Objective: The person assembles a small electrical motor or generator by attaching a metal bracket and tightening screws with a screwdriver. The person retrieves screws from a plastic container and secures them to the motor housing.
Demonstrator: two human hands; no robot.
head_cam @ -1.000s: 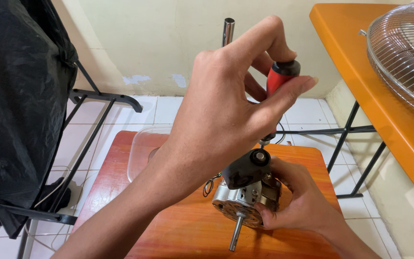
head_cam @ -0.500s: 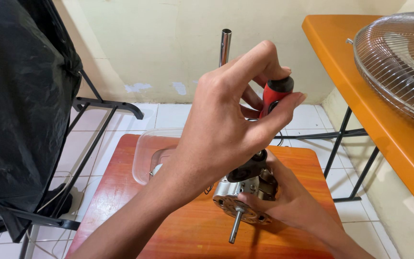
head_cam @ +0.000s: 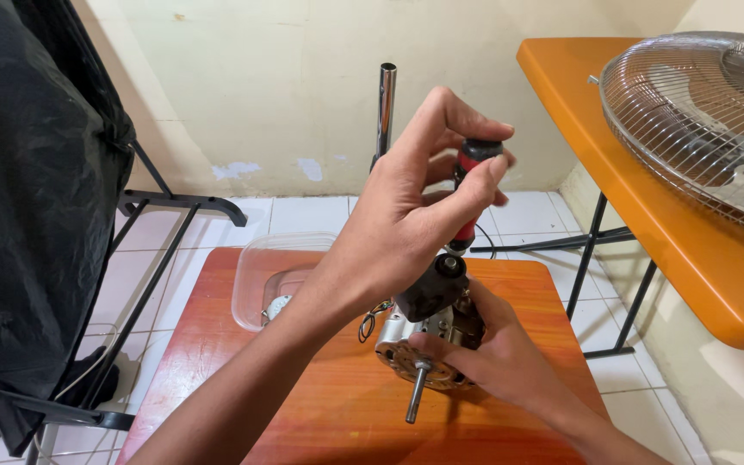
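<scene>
My left hand (head_cam: 402, 224) grips a red and black screwdriver (head_cam: 469, 168) from above, pinching its handle top, with the tip down on a black part (head_cam: 428, 293) atop a fan motor (head_cam: 402, 344). My right hand (head_cam: 497, 362) holds the metal motor steady from the right on the small wooden table (head_cam: 303, 405). The motor's shaft (head_cam: 415, 398) points toward me. Thin wires (head_cam: 368, 325) loop at its left side.
A clear plastic container (head_cam: 256, 280) sits on the wooden table's far left. An orange table (head_cam: 647, 189) at the right carries a wire fan grille (head_cam: 699, 112). A black bag on a black frame (head_cam: 27, 189) stands left, and a chrome pole (head_cam: 385, 99) rises behind.
The view has shifted, so hands and motor appear further left and smaller. My left fingers have moved up the screwdriver handle as it stays on the black part. The right hand still holds the motor.
</scene>
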